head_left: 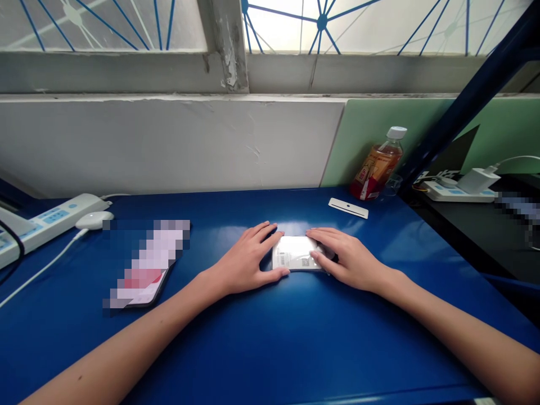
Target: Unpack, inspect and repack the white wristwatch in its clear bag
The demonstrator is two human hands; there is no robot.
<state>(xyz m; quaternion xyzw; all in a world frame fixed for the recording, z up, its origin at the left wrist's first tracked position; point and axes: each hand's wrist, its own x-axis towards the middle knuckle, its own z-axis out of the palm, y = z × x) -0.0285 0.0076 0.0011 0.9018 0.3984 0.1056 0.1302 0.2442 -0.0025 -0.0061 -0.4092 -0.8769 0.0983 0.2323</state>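
A small flat white packet with a shiny, plastic-like surface lies on the blue table. Its top carries a printed label with a barcode and a square code. My left hand holds its left end, thumb along the near edge and index finger at the far corner, the other fingers spread on the table side. At the right end, my right hand grips the packet with thumb on top and fingers over the far edge. That end is partly hidden under the fingers.
A phone, partly blurred, lies left. Beyond it are a white power strip and a round white charger with a cable. A drink bottle and a white slotted strip stand and lie back right. A blue post slants up.
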